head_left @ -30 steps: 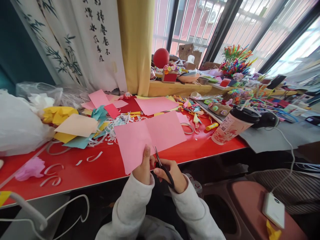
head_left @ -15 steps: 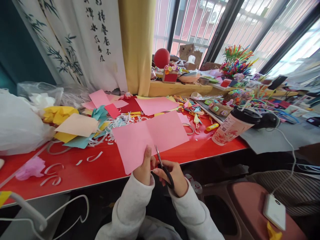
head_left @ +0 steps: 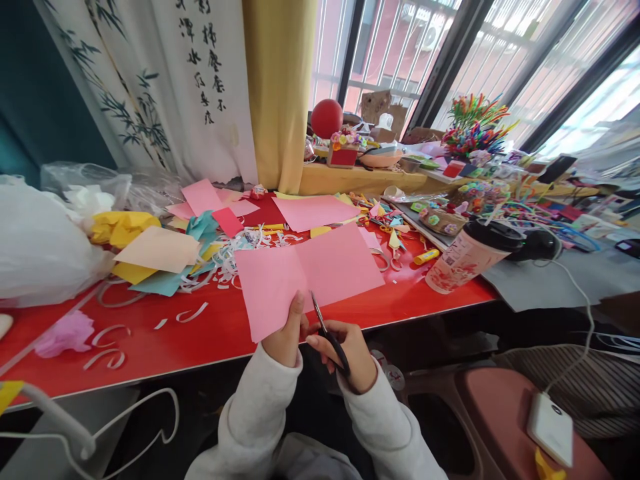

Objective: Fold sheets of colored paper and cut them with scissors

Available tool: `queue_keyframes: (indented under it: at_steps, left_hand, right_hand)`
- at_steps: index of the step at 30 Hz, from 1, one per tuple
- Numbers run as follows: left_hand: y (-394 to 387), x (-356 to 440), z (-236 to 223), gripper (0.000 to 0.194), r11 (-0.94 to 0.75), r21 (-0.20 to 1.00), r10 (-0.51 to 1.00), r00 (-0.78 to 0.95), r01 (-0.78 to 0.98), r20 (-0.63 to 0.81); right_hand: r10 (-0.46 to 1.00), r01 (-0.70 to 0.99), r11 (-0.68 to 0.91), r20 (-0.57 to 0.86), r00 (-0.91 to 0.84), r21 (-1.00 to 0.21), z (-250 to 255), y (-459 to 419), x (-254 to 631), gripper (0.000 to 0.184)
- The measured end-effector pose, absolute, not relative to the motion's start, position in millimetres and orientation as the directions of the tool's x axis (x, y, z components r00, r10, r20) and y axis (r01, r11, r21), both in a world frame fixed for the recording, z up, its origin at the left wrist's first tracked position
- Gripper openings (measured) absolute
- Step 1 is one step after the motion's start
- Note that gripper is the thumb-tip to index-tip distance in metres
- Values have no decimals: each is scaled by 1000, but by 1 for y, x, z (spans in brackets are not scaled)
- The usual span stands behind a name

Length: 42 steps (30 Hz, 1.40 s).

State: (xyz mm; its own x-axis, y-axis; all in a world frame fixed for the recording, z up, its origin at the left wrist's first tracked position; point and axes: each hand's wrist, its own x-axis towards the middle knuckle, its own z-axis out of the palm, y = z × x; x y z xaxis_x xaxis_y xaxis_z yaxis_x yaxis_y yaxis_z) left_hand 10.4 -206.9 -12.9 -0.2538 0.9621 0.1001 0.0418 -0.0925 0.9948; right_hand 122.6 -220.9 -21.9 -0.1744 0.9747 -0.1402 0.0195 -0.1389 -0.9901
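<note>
A sheet of pink paper (head_left: 340, 263), with a crease down its middle, is held up over the table's front edge. My left hand (head_left: 286, 333) pinches its lower edge near the crease, thumb on top. In my right hand (head_left: 350, 353) is a pair of black-handled scissors (head_left: 325, 327), gripped by the handles. Their blades point up and away, look closed, and lie against or just in front of the paper beside my left thumb. Part of my left fingers is hidden behind the paper.
White paper shreds (head_left: 225, 260) and a beige sheet (head_left: 159, 249) lie left on the red table (head_left: 200, 340). A lidded paper cup (head_left: 463, 257) and a yellow glue stick (head_left: 426, 257) stand and lie right. A white power bank (head_left: 550, 427) rests on a chair.
The left half of the pink paper has tilted and swung slightly right, folding in more at the crease. My right hand keeps the scissors in nearly the same place.
</note>
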Motion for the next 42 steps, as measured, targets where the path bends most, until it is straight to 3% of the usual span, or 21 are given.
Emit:
queue_keyframes:
  at_steps: [20,29,37,42]
  left_hand:
    - [-207,7,-20,53,-109,989,963,-236,102,130]
    - [-210,12,-22,58,-35,998,978,-205,53,45]
    - [-212,12,-18,58,-37,997,981,-190,66,49]
    - [-215,16,-15,58,-21,999,993,-119,-26,17]
  right_hand:
    - [975,6,-131,-130,-182,-991,-23,-220,122,31]
    - [979,-98,-132,-114,-171,-986,-30,-215,121,46]
    - [983,-168,-144,-121,-141,-975,-33,-216,119,45]
    - [990,-179,-101,-80,-119,-979,-32,-216,117,48]
